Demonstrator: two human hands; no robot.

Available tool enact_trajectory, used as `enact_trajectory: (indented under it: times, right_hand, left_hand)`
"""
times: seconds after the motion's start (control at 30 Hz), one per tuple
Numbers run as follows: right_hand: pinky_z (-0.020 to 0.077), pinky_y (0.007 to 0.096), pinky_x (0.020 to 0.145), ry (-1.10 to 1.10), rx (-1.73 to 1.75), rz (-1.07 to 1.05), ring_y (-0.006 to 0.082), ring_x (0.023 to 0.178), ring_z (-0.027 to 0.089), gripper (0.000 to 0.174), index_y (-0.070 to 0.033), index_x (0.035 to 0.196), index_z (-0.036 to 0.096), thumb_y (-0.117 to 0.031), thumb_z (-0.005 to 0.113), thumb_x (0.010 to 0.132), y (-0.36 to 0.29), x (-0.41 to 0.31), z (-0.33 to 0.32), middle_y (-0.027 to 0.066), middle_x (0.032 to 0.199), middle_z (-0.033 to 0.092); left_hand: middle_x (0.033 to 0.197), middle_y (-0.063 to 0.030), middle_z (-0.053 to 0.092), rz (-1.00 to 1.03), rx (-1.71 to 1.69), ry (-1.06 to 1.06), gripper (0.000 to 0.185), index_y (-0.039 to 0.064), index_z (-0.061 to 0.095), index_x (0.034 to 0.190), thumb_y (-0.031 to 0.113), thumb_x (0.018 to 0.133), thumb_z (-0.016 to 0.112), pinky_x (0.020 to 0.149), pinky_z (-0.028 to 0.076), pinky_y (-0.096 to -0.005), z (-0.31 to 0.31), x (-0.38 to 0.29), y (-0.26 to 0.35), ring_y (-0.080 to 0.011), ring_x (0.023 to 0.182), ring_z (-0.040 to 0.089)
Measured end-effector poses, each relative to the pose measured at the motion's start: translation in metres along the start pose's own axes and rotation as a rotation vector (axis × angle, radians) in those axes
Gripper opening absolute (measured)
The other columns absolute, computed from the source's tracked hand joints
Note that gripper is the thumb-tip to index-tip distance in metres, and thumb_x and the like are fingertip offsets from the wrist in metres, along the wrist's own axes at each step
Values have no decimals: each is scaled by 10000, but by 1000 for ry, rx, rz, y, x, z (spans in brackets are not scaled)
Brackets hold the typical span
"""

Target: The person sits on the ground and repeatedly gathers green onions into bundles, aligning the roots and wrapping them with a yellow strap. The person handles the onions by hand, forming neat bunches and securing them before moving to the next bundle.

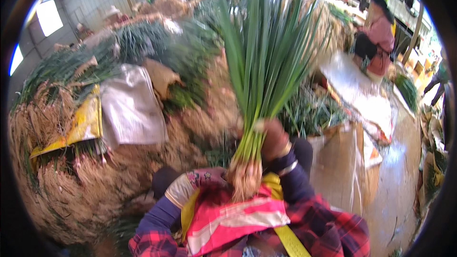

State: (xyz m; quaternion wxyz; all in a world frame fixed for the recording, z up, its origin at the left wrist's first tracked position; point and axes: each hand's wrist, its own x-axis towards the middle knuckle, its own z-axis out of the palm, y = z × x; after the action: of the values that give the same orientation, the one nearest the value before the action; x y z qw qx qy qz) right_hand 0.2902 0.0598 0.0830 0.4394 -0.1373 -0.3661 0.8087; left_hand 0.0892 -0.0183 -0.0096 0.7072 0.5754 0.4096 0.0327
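A bunch of leafy allium plants that look like green garlic (255,89) stands upright before me, leaves fanned out at the top. Its pale stems narrow towards a tuft of tan roots (246,182) just above my lap. My right hand (275,139), blurred, is closed around the stems from the right side. My left arm, in a sleeve with a floral cuff (205,178), reaches behind the roots. The left hand itself is hidden there, so its grip cannot be made out. A pink and white plastic sheet (235,221) covers my lap below the bunch.
Heaped allium plants (64,182) with roots outward rise on the left, partly under a white woven sack (132,105) and a yellow sack (85,117). On the right lie a brown plastic-covered sheet (335,164) and a silvery sheet (360,82). Another person (378,39) sits beyond.
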Motion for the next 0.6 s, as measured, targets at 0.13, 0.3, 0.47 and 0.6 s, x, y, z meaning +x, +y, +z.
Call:
enact_trajectory:
  times: [0.13,0.3,0.47,0.6]
  right_hand:
    - [525,361,699,39,-54,-84,261,791,622,405,67,1003,548,-208,561,706,-16,22,-14,144,839,626]
    - [488,329,791,-236,-8,-6,243,835,618,402,69,1002,563,-166,570,675,33,37,-7,148,908,631]
    - [430,272,806,-309,-286,22,136,885,545,438,6,1088,547,-123,637,679,82,31,4,46,976,603]
    - [434,275,790,-383,-454,144,119,866,532,407,-8,1097,548,-114,653,718,101,20,6,30,965,602]
  left_hand:
    - [1006,-92,592,227,-129,676,451,20,521,1139,200,753,669,730,484,-282,-26,-31,-7,-164,855,575]
    - [1045,-60,575,539,-405,806,508,4,483,1178,196,747,671,829,434,-261,-27,-34,44,-153,906,556]
    - [960,-114,581,615,-712,643,469,-11,456,1129,141,740,670,600,525,-303,17,-28,32,-193,715,615]
    - [823,-132,599,493,-876,602,422,-15,473,1083,50,714,666,529,541,-352,39,-38,-5,-236,641,627]
